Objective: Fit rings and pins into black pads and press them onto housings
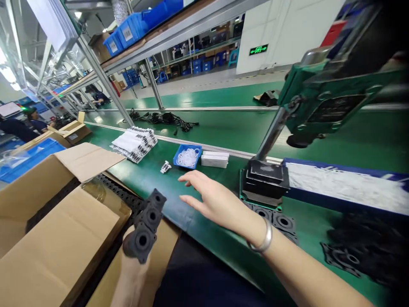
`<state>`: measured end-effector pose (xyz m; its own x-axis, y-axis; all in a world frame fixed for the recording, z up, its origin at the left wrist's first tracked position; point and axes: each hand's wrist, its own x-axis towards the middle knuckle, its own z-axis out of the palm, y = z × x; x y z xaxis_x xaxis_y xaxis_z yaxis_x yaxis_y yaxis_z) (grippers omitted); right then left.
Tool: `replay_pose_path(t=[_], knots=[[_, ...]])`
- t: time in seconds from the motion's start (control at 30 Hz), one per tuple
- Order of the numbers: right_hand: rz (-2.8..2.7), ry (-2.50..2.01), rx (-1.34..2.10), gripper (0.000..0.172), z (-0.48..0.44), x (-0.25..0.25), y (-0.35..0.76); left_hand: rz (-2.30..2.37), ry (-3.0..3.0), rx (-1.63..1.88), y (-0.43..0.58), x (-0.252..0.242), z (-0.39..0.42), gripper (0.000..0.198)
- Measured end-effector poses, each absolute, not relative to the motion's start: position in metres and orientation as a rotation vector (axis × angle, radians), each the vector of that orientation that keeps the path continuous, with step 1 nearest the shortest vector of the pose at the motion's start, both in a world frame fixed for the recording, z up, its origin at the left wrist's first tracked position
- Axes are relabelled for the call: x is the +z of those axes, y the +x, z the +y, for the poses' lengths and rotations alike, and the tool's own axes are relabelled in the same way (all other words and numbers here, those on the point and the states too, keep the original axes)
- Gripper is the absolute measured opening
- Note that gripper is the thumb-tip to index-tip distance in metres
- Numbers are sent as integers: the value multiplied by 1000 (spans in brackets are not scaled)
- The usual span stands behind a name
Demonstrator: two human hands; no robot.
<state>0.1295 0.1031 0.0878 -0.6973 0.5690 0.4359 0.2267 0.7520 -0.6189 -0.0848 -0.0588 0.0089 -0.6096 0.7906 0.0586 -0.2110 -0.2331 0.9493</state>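
Observation:
My left hand is closed round the lower end of a black plastic part with three round holes, held tilted beside an open cardboard box. Most of those fingers hide behind the part. My right hand reaches over the green bench with nothing in it, thumb and fingers apart. Beyond its fingertips sit a blue tray of white rings, a small white-and-black piece and a stack of white blocks. Rows of similar black parts show inside the box.
A green press stands on a black base at the right, black holed parts before it. Behind lies a long blue bin with white contents. White strips and black cables lie farther back. A metal shelf crosses above.

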Motion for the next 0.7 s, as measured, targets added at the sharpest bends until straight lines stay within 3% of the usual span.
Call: replay_pose_path(t=[0.27, 0.53, 0.7], knots=[[-2308, -603, 1120, 60, 107, 78, 166, 781, 340, 1681, -50, -27, 11, 29], [-2358, -587, 1208, 72, 123, 69, 153, 725, 216, 1628, -57, -43, 25, 25], [-2273, -587, 1437, 78, 125, 61, 139, 817, 222, 1685, -65, -44, 24, 25]])
